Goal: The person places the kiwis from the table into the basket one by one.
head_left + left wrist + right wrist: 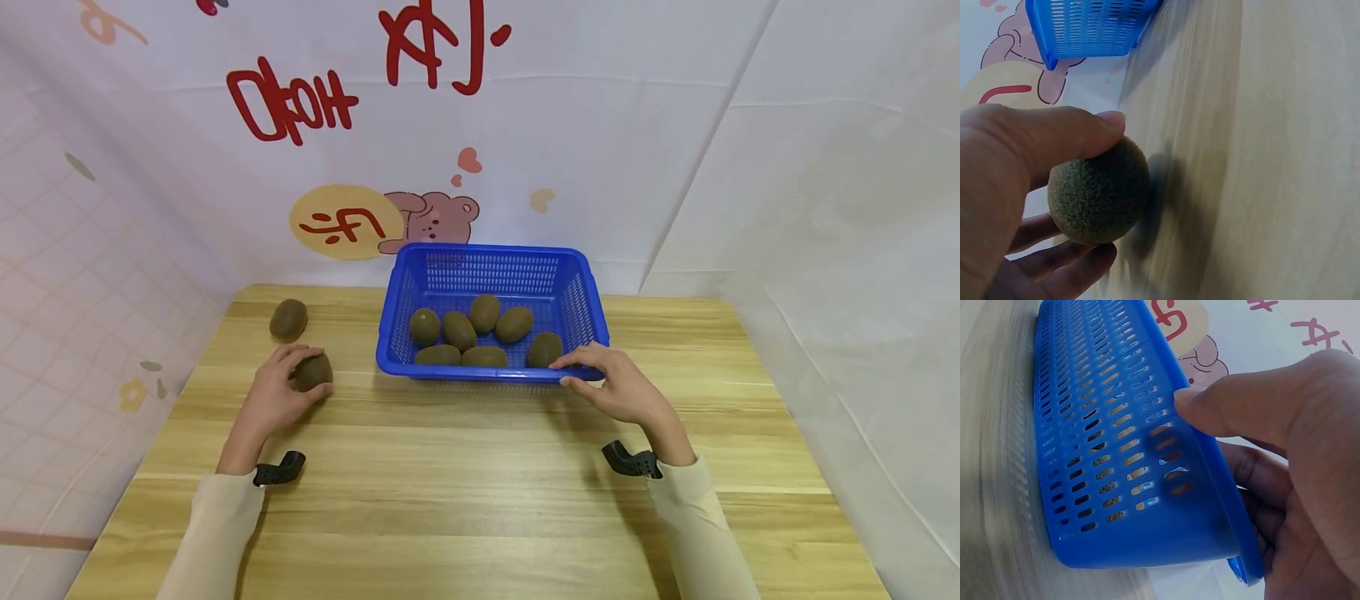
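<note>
On the left side of the table, my left hand (279,395) holds a brown, fuzzy kiwi (313,372) between thumb and fingers. Seen from the left wrist, the thumb lies against one side of that kiwi (1099,190) and the fingers curl at the other. Just behind this hand, a second kiwi (288,320) lies on the wood. A blue plastic basket (491,375) stands at the back middle with several kiwis (485,313) in it. My right hand (617,385) grips its front right rim, thumb outside and fingers over the inside; the right wrist view shows the basket's slotted wall (1104,437) close up.
The wooden table (465,500) reaches back to a white wall covering (585,125) with red lettering and a cartoon bear (438,221). Pale coverings (847,250) also flank the table. Each wrist wears a black camera mount (279,469).
</note>
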Demonstrator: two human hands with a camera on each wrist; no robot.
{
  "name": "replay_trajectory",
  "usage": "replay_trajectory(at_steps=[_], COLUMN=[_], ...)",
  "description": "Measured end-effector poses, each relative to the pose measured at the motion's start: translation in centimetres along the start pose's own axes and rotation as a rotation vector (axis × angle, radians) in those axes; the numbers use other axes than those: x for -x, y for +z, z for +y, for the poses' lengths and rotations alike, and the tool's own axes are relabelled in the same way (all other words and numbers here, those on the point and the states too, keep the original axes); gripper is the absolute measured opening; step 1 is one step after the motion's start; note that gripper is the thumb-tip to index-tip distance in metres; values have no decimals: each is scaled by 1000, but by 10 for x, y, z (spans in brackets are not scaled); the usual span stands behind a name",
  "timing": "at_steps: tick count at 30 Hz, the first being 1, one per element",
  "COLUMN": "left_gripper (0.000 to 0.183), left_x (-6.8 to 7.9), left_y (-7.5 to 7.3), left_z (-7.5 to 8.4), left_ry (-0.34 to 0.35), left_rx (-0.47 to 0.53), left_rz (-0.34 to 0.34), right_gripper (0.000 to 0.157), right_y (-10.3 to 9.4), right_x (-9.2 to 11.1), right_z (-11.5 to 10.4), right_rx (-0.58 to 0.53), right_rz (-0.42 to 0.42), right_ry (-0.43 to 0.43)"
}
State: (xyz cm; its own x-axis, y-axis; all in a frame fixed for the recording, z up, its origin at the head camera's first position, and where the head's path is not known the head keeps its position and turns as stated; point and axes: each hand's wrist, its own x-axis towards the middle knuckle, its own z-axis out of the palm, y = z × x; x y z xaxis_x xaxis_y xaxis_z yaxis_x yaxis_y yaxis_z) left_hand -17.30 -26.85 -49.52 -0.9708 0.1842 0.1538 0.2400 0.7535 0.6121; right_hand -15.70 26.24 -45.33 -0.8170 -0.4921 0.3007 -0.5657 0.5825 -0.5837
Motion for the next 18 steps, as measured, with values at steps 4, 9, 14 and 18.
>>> replay_trajectory(at_steps=[4, 9, 14, 18], left_gripper=[58, 57, 56, 56], left_x=[-2, -6, -11, -13], left_y=[0, -3, -5, -8], left_z=[2, 6, 10, 13], left_ry=[8, 19, 29, 37], left_rx=[27, 58, 78, 98], left_rz=[16, 36, 45, 58], right_gripper=[20, 20, 21, 21], right_y=[1, 1, 0, -1], right_x=[0, 1, 0, 0], right_z=[0, -1, -2, -1], right_rx=[0, -4, -1, -1], right_rz=[13, 9, 8, 1], right_ry=[-4, 2, 5, 9])
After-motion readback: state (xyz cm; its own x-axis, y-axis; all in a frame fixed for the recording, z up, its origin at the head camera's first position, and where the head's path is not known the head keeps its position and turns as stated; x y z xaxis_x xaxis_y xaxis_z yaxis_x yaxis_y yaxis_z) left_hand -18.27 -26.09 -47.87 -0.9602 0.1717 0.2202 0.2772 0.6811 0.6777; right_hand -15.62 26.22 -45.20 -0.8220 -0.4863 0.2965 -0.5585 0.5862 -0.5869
